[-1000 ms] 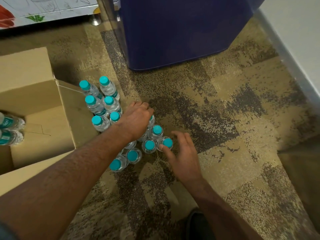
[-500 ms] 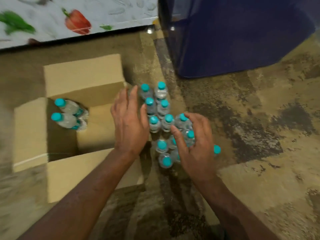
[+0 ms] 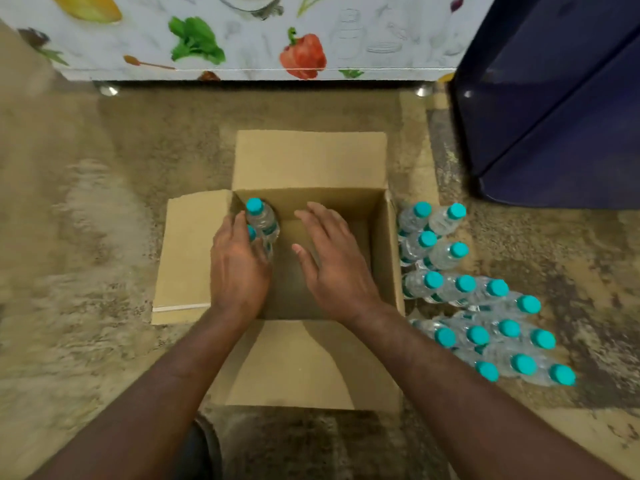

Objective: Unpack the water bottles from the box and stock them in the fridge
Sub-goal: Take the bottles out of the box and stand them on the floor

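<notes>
An open cardboard box [image 3: 390, 258] stands on the floor in front of me. Two clear water bottles with teal caps [image 3: 262, 217] stand in its far left corner. My left hand [image 3: 239, 268] reaches into that corner, fingers fairly straight against the bottles and partly covering the nearer one. My right hand [image 3: 332, 265] hovers over the box's bare bottom, fingers spread, holding nothing. Several more teal-capped bottles [image 3: 467, 306] stand packed together on the floor just right of the box. The dark blue fridge [image 3: 554, 98] is at the upper right.
A white cabinet printed with vegetables [image 3: 242, 39] on metal feet runs along the back. The box's flaps lie open to the far side [image 3: 308, 161], left and near side. Mottled brown carpet [image 3: 86, 237] surrounds the box.
The view swung left from the floor bottles to the box. Both hands left the floor cluster and moved into the box, the left one reaching the two bottles there.
</notes>
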